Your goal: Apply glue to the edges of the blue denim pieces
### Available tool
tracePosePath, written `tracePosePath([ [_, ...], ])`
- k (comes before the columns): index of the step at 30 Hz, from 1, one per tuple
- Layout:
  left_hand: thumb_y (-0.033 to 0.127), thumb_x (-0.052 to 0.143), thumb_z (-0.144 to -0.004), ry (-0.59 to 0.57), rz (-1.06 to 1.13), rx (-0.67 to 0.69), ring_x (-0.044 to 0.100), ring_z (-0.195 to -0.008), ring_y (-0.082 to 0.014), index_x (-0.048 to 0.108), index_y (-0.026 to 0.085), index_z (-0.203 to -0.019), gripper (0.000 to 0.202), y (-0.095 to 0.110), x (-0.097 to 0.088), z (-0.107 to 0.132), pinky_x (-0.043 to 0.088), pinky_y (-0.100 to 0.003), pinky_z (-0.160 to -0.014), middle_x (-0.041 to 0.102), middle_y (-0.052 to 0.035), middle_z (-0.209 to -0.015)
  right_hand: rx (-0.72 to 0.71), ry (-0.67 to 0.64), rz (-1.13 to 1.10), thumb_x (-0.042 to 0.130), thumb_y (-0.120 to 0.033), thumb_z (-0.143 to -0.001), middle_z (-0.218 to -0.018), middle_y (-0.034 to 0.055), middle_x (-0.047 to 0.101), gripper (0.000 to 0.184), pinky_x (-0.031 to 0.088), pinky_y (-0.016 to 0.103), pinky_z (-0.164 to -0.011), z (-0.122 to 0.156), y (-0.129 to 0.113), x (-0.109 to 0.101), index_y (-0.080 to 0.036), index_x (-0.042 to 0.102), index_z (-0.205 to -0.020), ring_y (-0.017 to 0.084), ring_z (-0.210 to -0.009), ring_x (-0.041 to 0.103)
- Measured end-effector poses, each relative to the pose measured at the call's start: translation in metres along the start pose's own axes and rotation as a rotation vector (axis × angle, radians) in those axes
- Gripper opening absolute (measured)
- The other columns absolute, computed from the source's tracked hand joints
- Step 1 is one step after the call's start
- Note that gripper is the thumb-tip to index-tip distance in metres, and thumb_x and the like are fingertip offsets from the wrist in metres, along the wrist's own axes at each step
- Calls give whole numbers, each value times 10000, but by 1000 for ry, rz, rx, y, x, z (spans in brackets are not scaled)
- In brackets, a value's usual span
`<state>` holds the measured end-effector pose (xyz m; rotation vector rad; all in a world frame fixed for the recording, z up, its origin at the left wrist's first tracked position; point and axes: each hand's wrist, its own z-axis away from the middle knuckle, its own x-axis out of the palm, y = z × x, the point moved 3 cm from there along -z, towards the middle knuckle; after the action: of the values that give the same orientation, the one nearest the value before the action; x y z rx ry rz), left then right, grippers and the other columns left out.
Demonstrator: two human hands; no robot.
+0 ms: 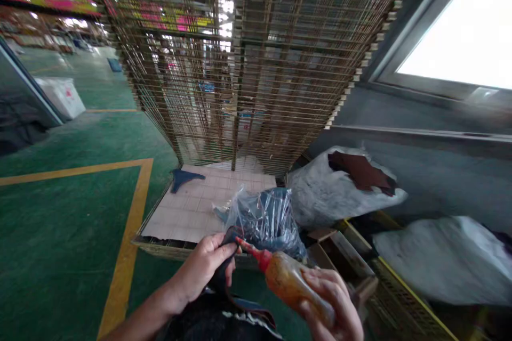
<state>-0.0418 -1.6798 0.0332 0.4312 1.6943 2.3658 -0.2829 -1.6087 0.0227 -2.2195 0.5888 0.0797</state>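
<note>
My left hand pinches a dark blue leather-like piece between thumb and fingers, and its lower part hangs down toward my lap. Wrapped around an amber squeeze glue bottle is my right hand. The bottle lies tilted, and its red nozzle touches or nearly touches the piece's upper edge beside my left thumb. Just beyond both hands, a clear plastic bag of blue pieces rests on the rack's lowest shelf. One loose blue piece lies flat at that shelf's far left.
A tall wire rack with many stacked shelves rises in front of me. White sacks, a cardboard box and a yellow crate stand on the right, below a window. Green floor with a yellow line extends left.
</note>
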Motion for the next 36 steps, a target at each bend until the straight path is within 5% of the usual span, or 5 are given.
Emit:
tracePosePath([
  [20, 475, 561, -796, -79, -98, 4, 442, -403, -87, 553, 144, -812, 332, 8, -9, -11, 360, -204, -483, 509, 55, -452, -46, -48, -9, 639, -228, -812, -897, 72, 628, 210, 568, 292, -672, -17, 2, 25, -225, 630, -1022, 199, -826, 622],
  [25, 444, 525, -840, -60, -224, 64, 468, -414, -97, 573, 145, -797, 306, 11, -6, -10, 404, -210, -495, 510, 52, -448, 121, 113, 9, 665, -235, -788, -871, 53, 620, 159, 533, 287, -671, -15, 14, 18, -234, 655, -947, 194, -803, 611],
  [30, 240, 445, -902, 125, -737, 581, 594, -521, -116, 664, 151, -953, 242, 22, -14, -5, 474, -203, -556, 639, 4, -566, 436, 141, -207, 656, -391, -789, -898, 42, 596, 208, 494, 273, -662, -7, 28, -1, -230, 659, -919, 185, -774, 598],
  [33, 94, 438, -857, 267, -1087, 1064, 668, -703, -148, 654, 163, -1064, 307, 28, -14, 3, 529, -248, -705, 730, -45, -790, 474, 104, -292, 683, -426, -755, -896, 38, 586, 236, 487, 266, -669, -7, 27, -4, -227, 657, -880, 191, -794, 585],
  [36, 29, 427, -829, 335, -1282, 1263, 667, -755, -157, 628, 159, -1124, 380, 31, -11, 7, 543, -274, -777, 731, -43, -827, 474, 75, -288, 695, -425, -742, -867, 36, 596, 220, 484, 259, -678, -9, 24, -1, -226, 660, -830, 189, -790, 578],
])
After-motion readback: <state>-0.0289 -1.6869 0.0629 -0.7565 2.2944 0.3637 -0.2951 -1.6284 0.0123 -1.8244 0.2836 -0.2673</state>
